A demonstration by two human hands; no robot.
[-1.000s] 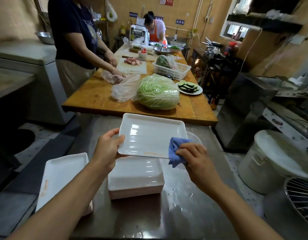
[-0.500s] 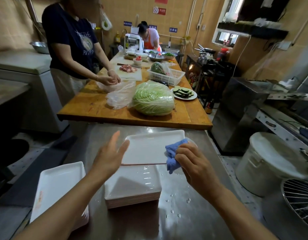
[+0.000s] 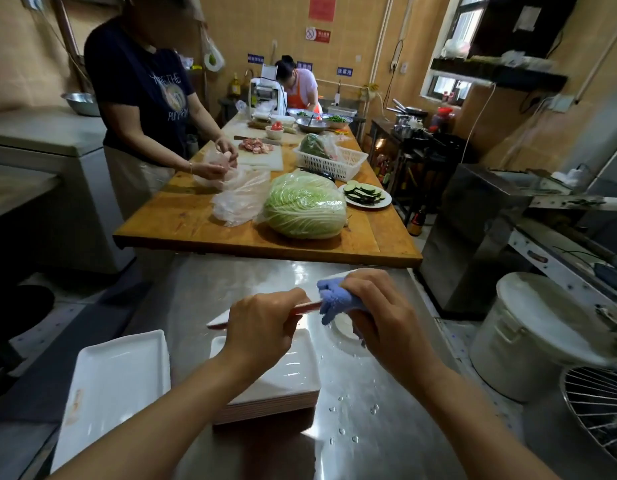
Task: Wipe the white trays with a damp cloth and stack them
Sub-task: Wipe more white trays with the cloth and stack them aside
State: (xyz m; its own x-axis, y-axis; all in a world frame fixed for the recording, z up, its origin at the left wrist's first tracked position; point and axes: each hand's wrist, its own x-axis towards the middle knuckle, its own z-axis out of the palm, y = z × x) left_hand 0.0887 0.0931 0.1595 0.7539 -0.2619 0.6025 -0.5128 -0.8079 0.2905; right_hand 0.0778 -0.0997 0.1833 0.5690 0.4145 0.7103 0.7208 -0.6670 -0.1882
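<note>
My left hand (image 3: 262,327) grips a white tray (image 3: 307,306) held edge-on above the steel counter, so only its thin rim shows. My right hand (image 3: 379,317) holds a bunched blue cloth (image 3: 334,299) against the tray's right end. Below them sits a stack of white trays (image 3: 293,382). Another white tray (image 3: 116,386) lies at the counter's left edge, on top of others.
Water drops dot the steel counter (image 3: 362,427). Beyond it a wooden table (image 3: 182,220) carries a cabbage (image 3: 305,207), plastic bags, a basket and a plate of sliced vegetables. A person (image 3: 144,109) works at its left side. A white bucket (image 3: 542,334) stands on the floor at right.
The tray has tipped from face-up to edge-on. My left hand opened for a moment and now grips it again. My right hand with the cloth stays at the tray's right end.
</note>
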